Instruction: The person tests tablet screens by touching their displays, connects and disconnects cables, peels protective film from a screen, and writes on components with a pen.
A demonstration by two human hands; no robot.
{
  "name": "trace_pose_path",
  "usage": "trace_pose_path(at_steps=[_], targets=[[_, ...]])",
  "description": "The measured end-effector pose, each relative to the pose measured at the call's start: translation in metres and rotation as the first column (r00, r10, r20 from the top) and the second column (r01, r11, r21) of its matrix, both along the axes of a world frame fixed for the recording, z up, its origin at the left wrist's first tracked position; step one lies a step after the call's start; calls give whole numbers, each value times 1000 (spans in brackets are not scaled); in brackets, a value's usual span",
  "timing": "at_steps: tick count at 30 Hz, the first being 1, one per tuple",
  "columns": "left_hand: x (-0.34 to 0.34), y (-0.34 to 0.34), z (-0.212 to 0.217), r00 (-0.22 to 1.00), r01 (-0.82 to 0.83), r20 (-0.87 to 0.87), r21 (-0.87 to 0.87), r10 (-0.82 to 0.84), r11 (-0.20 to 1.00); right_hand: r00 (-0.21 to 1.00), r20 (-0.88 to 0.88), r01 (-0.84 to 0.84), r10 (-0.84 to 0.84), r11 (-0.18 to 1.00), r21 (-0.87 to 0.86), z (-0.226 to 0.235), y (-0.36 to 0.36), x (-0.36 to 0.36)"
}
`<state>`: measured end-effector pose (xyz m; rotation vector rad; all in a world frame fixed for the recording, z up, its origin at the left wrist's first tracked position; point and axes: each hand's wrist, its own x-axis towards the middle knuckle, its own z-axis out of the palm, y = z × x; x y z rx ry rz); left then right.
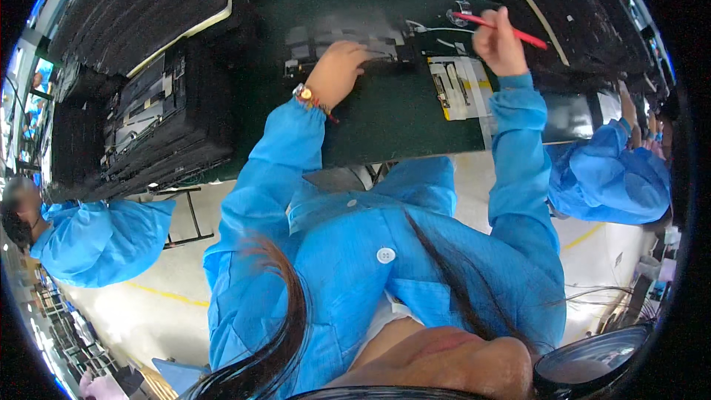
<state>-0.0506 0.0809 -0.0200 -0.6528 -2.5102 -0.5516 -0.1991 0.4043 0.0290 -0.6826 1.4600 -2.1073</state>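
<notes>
A dark flat part with grey patches and small metal fittings [302,48] lies on the table in front of me. My left hand [339,72], palm down, rests over its near edge, fingers outstretched and partly hiding it. To the right, my right hand [500,46] is raised above the table, closed around a slim red pen-like tool [529,39]. Its left tip reaches toward a small clear round item [458,19]. Beneath that hand, a thin white cable [437,29] runs across the table. Close to my right sleeve lies a yellow-edged card [448,107] carrying strips.
Tall stacks of black trays [141,11] fill the left side, one lower stack [159,115] holding similar parts. More black trays [548,11] stand at the right. The green table [355,137] ends near my waist. Co-workers in blue [104,241] sit on both sides.
</notes>
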Motion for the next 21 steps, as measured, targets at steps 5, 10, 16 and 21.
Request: trace_pose_path(at_steps=[5, 10, 16, 21], targets=[[-34, -5, -2, 990, -98, 102, 9, 97, 995, 980, -134, 184, -146, 922, 341, 0, -104, 23], [-50, -9, -4, 992, -84, 95, 32, 81, 996, 956, -243, 277, -165, 777, 565, -27, -120, -7], [-79, -21, -12, 993, -105, 49, 52, 103, 993, 934, -194, 351, -301, 878, 325, -34, -140, -32], [-101, -27, -9, 995, -99, 20, 62, 98, 993, 793, -569, 442, -217, 848, 292, -52, -153, -68]])
